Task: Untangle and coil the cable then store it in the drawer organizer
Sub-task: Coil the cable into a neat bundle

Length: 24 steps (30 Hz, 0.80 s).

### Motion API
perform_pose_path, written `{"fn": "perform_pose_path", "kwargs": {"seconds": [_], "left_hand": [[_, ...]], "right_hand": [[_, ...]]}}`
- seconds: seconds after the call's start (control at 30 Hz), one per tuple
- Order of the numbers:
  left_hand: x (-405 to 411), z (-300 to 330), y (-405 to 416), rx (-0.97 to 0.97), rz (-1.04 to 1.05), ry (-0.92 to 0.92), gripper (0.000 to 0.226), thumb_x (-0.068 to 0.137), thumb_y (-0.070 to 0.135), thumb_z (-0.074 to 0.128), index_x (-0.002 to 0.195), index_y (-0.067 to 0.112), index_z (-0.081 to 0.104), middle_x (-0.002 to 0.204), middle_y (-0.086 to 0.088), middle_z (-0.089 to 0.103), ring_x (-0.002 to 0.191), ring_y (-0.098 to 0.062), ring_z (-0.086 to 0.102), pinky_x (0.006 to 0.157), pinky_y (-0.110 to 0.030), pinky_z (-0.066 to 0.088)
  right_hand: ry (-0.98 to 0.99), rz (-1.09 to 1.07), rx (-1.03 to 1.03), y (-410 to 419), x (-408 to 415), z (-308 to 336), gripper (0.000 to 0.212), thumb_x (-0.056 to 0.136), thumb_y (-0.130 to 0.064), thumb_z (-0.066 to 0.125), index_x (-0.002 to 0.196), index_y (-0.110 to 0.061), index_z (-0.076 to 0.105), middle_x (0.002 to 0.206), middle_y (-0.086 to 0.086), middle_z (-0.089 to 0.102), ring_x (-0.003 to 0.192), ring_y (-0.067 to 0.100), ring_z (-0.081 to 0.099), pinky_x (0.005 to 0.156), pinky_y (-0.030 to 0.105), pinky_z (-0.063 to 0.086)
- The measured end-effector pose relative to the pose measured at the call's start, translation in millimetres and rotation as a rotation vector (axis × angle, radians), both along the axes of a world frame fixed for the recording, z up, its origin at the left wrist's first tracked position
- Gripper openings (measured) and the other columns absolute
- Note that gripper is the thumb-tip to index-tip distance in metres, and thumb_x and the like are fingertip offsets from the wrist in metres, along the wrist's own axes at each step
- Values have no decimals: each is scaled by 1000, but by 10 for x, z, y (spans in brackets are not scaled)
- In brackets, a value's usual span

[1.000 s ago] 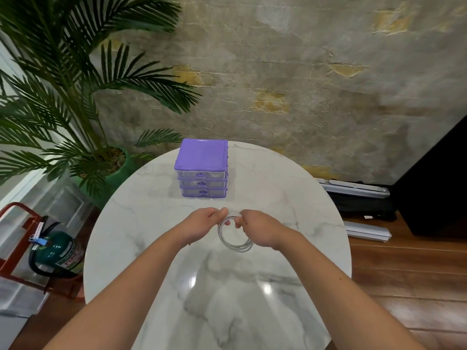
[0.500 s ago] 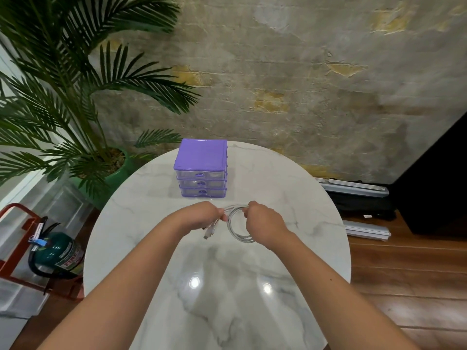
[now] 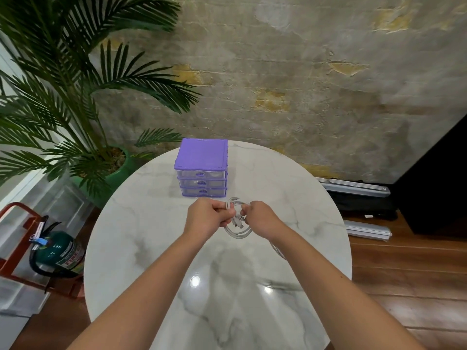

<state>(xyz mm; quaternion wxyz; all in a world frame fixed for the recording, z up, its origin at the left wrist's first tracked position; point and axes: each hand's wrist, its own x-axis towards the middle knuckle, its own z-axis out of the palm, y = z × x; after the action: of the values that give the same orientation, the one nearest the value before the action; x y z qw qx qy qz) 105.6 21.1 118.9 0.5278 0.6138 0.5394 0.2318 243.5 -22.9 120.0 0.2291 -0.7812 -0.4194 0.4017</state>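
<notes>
since the earlier frame both hands sit closer together and the plug ends now lie inside the coil. left hand (image 3: 207, 217) grips the white cable (image 3: 237, 232) with curled fingers; right hand (image 3: 260, 218) pinches its other side, at frame centre above the marble table (image 3: 141, 223). fire extinguisher (image 3: 59, 253) label, lower left, is unreadable. purple drawer organizer (image 3: 201, 168), just beyond the hands, has three closed drawers; their contents cannot be told.

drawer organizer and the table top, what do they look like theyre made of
Drawer organizer: looks like plastic, an opaque matte purple frame with see-through drawer fronts, judging by the moulded edges and handles. Table: looks like polished marble or a marble-look surface, white with grey veins and glossy light spots; which one cannot be told.
</notes>
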Motion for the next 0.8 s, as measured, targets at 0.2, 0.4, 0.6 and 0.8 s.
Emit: {"fn": "perform_pose_path", "kwargs": {"seconds": [0.2,0.4,0.6,0.8], "left_hand": [[98,24,-131,345,-107,553,16,77,36,76,70,23,73,69,2,71,69,-17,64,57,-28,44],[78,113,-40,365,-139,686,41,64,54,82,50,26,56,54,6,55,54,-14,49,45,-25,26],[55,117,-56,309,-152,602,21,74,45,78,65,27,72,61,5,62,60,-14,56,48,-25,32],[40,64,-2,150,-206,524,30,94,32,59,72,16,71,74,-5,69,71,-24,62,66,-29,45]], "right_hand": [[43,-19,22,-34,-2,15,25,98,-12,39,77,-15,53,89,10,59,68,22,48,51,26,33],[28,2,38,-40,-24,7,26,97,-16,39,75,-19,53,87,8,60,68,21,50,55,29,36],[12,-15,72,-45,-11,-32,29,100,-21,38,74,-22,50,80,2,57,67,19,48,56,29,36],[-8,-7,90,-39,-27,-54,30,100,-23,36,73,-23,50,83,3,57,74,23,50,65,30,38]]}}
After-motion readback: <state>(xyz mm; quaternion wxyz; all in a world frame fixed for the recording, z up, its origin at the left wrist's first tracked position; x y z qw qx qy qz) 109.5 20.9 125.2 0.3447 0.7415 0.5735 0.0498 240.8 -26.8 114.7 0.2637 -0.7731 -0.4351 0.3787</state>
